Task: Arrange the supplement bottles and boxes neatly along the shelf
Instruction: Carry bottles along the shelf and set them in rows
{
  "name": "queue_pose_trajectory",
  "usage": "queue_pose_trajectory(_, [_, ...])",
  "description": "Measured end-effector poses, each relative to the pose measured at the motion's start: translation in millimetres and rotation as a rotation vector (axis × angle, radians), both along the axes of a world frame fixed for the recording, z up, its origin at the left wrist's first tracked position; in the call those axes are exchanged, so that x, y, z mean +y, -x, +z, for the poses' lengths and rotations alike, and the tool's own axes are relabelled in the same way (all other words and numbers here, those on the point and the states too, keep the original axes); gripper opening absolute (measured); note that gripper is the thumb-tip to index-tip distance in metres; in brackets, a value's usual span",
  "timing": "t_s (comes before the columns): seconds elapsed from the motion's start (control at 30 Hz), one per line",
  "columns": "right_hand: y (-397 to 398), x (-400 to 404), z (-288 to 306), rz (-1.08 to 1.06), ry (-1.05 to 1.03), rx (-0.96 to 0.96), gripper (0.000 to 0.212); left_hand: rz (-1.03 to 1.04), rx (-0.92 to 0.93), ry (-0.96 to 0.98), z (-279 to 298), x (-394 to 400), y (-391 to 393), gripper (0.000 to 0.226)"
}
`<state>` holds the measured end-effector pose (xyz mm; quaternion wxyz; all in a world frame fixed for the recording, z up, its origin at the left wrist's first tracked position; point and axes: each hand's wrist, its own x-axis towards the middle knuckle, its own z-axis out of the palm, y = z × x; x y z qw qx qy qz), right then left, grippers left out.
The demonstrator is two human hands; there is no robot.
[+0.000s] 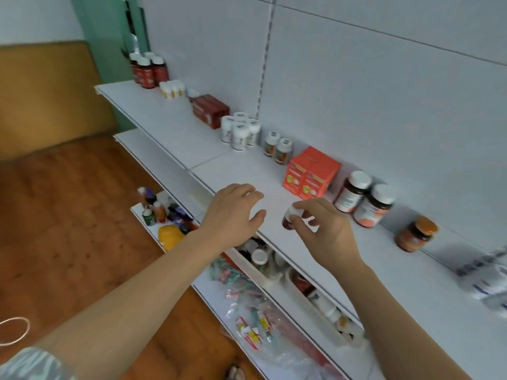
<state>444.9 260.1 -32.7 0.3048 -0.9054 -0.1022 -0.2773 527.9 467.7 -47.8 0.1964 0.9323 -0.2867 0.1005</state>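
Most bottles and boxes already stand grouped along the shelf (170, 124); the right hand (321, 231) pinches a small white-capped bottle (291, 218) not yet placed, the left hand (233, 215) hovers with relaxed fingers.

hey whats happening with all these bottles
A person is tidying supplements on a white shelf. The right hand pinches a small white-capped bottle above the shelf's front edge, while the left hand hovers open beside it. Bottles and boxes, including orange boxes, already stand along the back wall.
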Motion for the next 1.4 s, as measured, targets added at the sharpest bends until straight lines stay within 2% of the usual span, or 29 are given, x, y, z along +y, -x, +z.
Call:
queue_pose_trajectory(0.6, [-278.5,142.4,-6.8,0.142,-0.066,0.074,0.017,0.231,0.062,0.004,13.7,148.1,-217.3,0.043])
queue_pose_trajectory(0.73, [-324.2,175.0,-4.1,0.109,-0.116,0.124,0.015,0.211,0.065,0.033,7.9,176.9,-270.2,0.043])
queue_pose_trajectory(1.07, [-435.5,271.0,1.5,-0.126,-0.093,0.043,0.011,0.042,0.068,0.01,9.9,269.4,-394.7,0.045])
queue_pose_trajectory(1.2, [-479.7,290.2,-3.9,-0.202,-0.073,0.068,0.013,0.008,0.076,0.022,7.3,292.3,-440.6,0.044])
queue_pose_trajectory(1.3, [-519.1,297.2,-7.2,-0.301,0.01,0.02,0.012,-0.024,0.069,-0.001,3.9,300.6,-482.4,0.045])
queue_pose_trajectory(1.4, [-559.8,300.3,-10.2,-0.337,0.092,-0.116,0.01,-0.043,0.036,-0.021,2.0,301.6,-528.8,0.045])
